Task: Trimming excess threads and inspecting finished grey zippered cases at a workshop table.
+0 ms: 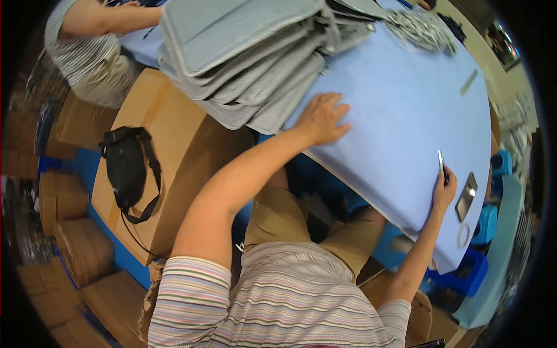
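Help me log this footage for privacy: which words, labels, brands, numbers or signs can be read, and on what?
None can be read.
Black pouch: any mark is too blurred.
Phone-like slab: glare, nothing legible.
Thin strip: too small to read.
Pointed tool in the right hand: too small to read.

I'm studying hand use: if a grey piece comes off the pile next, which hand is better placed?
Likely the left hand: it lies on the blue table beside the grey pile, seemingly empty, while the right hand is farther off, holding a pointed tool.
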A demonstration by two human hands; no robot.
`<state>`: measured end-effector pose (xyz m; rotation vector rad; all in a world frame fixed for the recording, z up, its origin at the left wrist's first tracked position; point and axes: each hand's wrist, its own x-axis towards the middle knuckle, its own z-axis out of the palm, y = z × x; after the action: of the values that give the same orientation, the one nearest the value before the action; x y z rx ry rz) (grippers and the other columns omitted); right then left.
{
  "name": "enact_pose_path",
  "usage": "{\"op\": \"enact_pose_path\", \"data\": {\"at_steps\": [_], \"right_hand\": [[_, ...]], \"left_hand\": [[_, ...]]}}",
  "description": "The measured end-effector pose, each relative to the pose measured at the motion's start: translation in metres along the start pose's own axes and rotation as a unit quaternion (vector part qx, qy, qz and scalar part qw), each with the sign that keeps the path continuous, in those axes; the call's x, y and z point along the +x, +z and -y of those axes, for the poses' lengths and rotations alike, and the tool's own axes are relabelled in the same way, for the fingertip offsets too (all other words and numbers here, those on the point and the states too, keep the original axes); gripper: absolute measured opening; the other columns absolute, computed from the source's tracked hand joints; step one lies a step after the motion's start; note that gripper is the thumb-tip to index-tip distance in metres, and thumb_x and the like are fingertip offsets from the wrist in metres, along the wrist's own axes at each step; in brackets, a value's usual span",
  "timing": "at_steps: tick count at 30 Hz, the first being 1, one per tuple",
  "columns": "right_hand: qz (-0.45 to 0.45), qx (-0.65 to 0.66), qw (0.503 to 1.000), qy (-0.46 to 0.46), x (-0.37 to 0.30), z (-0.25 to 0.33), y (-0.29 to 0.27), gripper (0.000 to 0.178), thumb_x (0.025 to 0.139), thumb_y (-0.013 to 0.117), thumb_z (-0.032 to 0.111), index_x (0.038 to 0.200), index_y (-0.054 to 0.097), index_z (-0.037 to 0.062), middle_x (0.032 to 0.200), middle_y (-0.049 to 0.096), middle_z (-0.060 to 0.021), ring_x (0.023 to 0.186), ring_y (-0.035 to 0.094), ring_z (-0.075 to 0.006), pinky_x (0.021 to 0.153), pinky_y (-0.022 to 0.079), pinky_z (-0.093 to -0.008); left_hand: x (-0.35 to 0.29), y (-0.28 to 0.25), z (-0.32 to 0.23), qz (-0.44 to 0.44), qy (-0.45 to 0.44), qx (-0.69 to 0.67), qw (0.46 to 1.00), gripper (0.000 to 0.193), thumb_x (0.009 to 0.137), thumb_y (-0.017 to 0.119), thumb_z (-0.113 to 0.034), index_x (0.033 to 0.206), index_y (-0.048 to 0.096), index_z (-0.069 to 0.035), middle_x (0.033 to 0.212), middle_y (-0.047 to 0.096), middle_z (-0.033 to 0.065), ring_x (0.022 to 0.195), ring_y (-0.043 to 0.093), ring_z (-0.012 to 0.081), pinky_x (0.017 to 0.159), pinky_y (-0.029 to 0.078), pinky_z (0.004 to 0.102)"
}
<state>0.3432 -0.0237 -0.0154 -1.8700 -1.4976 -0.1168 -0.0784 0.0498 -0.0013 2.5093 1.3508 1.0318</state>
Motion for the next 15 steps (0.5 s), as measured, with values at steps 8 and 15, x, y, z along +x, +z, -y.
{"op": "enact_pose_path", "data": {"at_steps": [8,15], "right_hand": [[-0.013,0.084,0.994,0.063,-0.006,0.0051,-0.0072,0.025,0.082,0.06,0.015,0.105,0.061,0.0039,0.098,0.06,-0.008,0.088,0.057,-0.0169,0.077,0.045,-0.028],[-0.043,0.125,0.989,0.073,-0.009,0.0102,-0.0092,0.025,0.082,0.06,0.015,0.104,0.062,0.0041,0.096,0.063,-0.0091,0.085,0.059,-0.0167,0.076,0.046,-0.0275]], "left_hand": [[0.0022,-0.0053,-0.0087,0.04,0.01,0.013,0.999,0.04,0.076,0.063,-0.032,0.108,0.057,-0.009,0.12,0.048,0.0187,0.115,0.042,0.0341,0.099,0.031,0.0426],[0.0045,-0.002,-0.0075,0.044,0.022,0.034,0.998,0.039,0.076,0.063,-0.032,0.107,0.059,-0.009,0.118,0.05,0.0195,0.112,0.045,0.0341,0.096,0.034,0.0412]]}}
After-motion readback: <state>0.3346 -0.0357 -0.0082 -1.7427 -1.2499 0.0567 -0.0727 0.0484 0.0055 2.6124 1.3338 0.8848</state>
